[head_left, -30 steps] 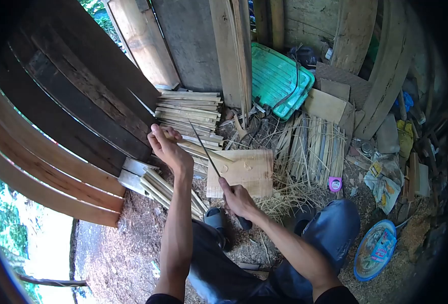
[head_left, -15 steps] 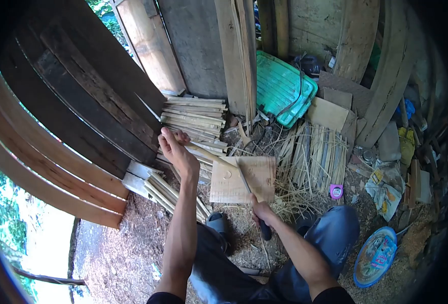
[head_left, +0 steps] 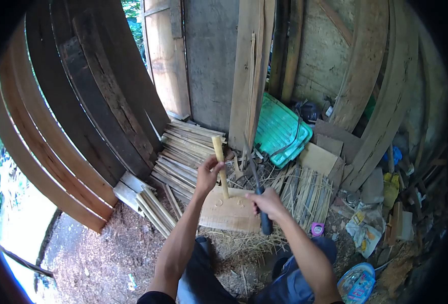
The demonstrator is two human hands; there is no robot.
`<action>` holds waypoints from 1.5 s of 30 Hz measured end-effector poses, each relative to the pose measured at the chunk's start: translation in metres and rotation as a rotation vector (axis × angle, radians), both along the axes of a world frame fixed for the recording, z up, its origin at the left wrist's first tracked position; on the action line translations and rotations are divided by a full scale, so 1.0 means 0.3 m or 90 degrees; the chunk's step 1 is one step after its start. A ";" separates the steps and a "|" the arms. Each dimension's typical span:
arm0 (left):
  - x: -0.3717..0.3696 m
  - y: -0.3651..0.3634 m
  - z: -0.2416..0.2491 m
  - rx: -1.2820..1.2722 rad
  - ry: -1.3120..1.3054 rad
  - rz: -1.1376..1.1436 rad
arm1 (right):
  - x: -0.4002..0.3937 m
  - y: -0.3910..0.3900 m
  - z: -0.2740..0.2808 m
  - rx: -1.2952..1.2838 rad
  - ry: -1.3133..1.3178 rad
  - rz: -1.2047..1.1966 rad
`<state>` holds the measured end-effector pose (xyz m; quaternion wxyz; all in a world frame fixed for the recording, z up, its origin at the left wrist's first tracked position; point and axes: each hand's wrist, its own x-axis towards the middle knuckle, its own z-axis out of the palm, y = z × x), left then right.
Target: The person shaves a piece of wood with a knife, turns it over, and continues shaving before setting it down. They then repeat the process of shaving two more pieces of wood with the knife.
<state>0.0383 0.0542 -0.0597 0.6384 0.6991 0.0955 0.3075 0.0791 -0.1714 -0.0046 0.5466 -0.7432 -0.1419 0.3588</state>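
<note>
left hand (head_left: 207,175) grips the bamboo stick (head_left: 220,166) upright on the board (head_left: 227,212); right hand (head_left: 267,202) clasps the knife (head_left: 258,195).

Daylight comes in from the far left, where the gap by the dark planks (head_left: 82,101) is blown out to white w/ no detail, while the right side and corners fall into heavy black vignette from the fisheye lens. Mid-scene is evenly, softly lit w/ only faint shadows under the wooden board (head_left: 229,213) and the bamboo strip stack (head_left: 183,152); no hard glare there. Strong barrel distortion bends the planks into curves toward the edges, and sharpness drops off toward the rim, esp. near right around the blue plate (head_left: 356,283).
</note>
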 end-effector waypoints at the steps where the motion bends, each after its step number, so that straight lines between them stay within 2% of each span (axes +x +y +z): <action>1: 0.001 -0.015 0.018 -0.004 -0.007 -0.001 | 0.022 -0.016 0.052 0.010 -0.020 0.001; 4: 0.007 -0.051 0.027 0.048 0.077 -0.023 | 0.084 -0.066 0.078 0.125 -0.061 0.004; 7: 0.017 -0.081 0.055 0.063 0.027 -0.059 | 0.084 -0.060 0.025 0.147 -0.116 -0.069; 9: 0.004 -0.119 0.069 0.053 0.057 -0.074 | 0.073 -0.064 0.022 0.174 -0.048 -0.092; 11: 0.008 -0.145 0.107 0.043 0.052 -0.155 | 0.080 -0.048 0.047 0.198 0.000 -0.093; 16: -0.021 -0.217 0.175 -0.093 0.081 -0.215 | 0.079 -0.018 0.014 0.198 -0.004 -0.075; 19: -0.028 -0.224 0.192 -0.124 0.094 -0.210 | 0.061 -0.019 0.014 0.145 -0.077 -0.054; 24: -0.026 -0.215 0.178 -0.161 0.092 -0.198 | 0.048 -0.020 0.019 0.150 -0.077 -0.058; 26: -0.036 -0.213 0.198 -0.274 0.062 -0.258 | 0.045 -0.026 0.038 0.193 0.036 -0.050; 29: -0.038 -0.229 0.204 -0.301 0.034 -0.294 | 0.039 -0.033 0.071 0.213 0.128 -0.054; 42: -0.038 -0.232 0.179 -0.209 0.060 -0.193 | 0.031 -0.044 0.070 0.212 0.136 -0.034; 45: -0.038 -0.236 0.183 -0.198 0.058 -0.194 | 0.033 -0.029 0.039 0.190 0.096 -0.041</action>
